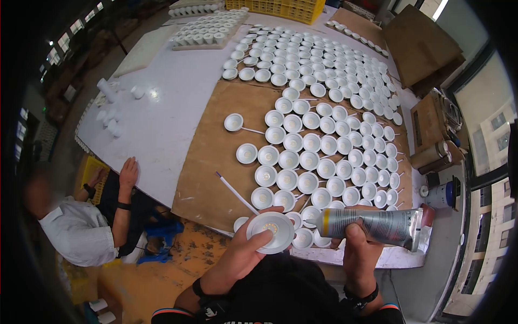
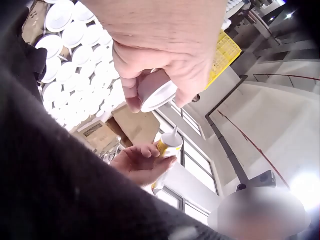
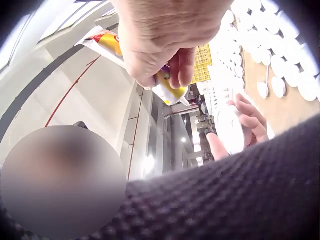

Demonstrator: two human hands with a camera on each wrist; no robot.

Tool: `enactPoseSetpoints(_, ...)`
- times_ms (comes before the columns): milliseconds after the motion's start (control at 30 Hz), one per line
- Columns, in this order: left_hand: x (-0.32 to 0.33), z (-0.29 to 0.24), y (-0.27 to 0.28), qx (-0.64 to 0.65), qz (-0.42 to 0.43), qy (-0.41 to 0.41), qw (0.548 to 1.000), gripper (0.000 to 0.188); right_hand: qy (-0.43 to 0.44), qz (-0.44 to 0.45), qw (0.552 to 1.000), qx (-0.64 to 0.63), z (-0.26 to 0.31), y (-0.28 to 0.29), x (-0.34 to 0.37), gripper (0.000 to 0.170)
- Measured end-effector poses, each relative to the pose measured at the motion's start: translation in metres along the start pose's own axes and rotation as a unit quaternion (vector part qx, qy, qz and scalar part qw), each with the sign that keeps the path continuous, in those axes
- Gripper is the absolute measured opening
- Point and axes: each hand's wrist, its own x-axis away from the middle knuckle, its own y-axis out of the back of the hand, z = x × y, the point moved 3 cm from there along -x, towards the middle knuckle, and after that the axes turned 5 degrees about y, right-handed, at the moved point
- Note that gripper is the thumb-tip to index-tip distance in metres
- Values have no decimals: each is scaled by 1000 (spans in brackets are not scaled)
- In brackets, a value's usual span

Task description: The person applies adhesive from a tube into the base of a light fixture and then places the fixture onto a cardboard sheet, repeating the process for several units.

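Observation:
My left hand (image 1: 245, 252) grips a round white lamp (image 1: 271, 233) by its rim, thumb on the face over small yellow dots; a white cable (image 1: 237, 193) runs from it up and left. In the left wrist view the same lamp (image 2: 158, 91) sits between thumb and fingers. My right hand (image 1: 357, 254) holds a silver tube (image 1: 372, 225) with a yellow band, its nozzle pointing left towards the lamp, apart from it. The right wrist view shows fingers curled round the tube (image 3: 170, 90), nozzle outward.
Rows of white lamps (image 1: 309, 160) cover brown board (image 1: 208, 146) ahead. A seated person (image 1: 81, 229) is at the left, one hand on the white table (image 1: 167, 102). White cups (image 1: 205, 36), a yellow crate (image 1: 280, 9) and a tin (image 1: 441, 195) stand around the edges.

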Motion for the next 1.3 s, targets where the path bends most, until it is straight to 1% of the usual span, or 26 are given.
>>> enactPoseSetpoints(33,0,-2,-3,39,-54,4,998,41,6,10,1000,1,-2,1,0,30)
enactPoseSetpoints(67,0,-2,-3,38,-57,3,998,41,5,10,1000,-2,-3,3,0,30)
enactPoseSetpoints(133,-1,-1,3,-18,-109,-7,994,31,-10,21,1000,-2,-4,5,0,30)
enactPoseSetpoints(233,-3,-2,7,-57,-133,-21,989,27,-21,16,1000,11,-4,7,-1,30)
enactPoseSetpoints(367,-6,2,15,-60,-152,-25,986,26,-33,9,999,13,-5,9,-3,30)
enactPoseSetpoints(467,-11,8,25,-75,-170,-44,982,25,-32,18,999,8,-6,11,-4,30)
enactPoseSetpoints(533,-15,14,35,-81,-216,-31,973,25,-28,18,999,15,-7,11,-6,31)
enactPoseSetpoints(667,-18,15,37,-86,-207,-18,974,25,-29,-2,999,19,-8,9,-8,32)
enactPoseSetpoints(733,-18,15,41,-23,-202,-1,979,26,-35,-9,999,30,-10,9,-8,32)
enactPoseSetpoints(767,-18,16,44,-22,-202,0,979,26,-36,-9,999,31,-10,7,-9,32)
enactPoseSetpoints(833,-18,16,48,-61,-208,-17,976,27,-27,-11,999,29,-10,3,-10,32)
enactPoseSetpoints(1067,-15,10,63,-54,-213,-30,975,28,-29,-4,999,44,-13,-5,-11,32)
enactPoseSetpoints(1100,-14,8,66,-31,-211,-33,977,28,-24,0,999,44,-13,-7,-11,33)
enactPoseSetpoints(1133,-14,5,71,-8,-207,-36,978,28,-18,5,999,44,-13,-8,-12,34)
enactPoseSetpoints(1200,-11,0,96,39,-232,-48,971,28,-16,3,999,38,-14,-11,-12,35)
enactPoseSetpoints(1233,-8,-4,118,59,-275,-33,959,27,-15,0,999,31,-15,-12,-11,36)
enactPoseSetpoints(1267,-5,-11,141,71,-282,-48,955,29,-16,1,999,28,-16,-13,-11,36)
enactPoseSetpoints(1300,-1,-24,162,49,-304,-69,949,29,-18,-4,1000,23,-17,-14,-11,36)
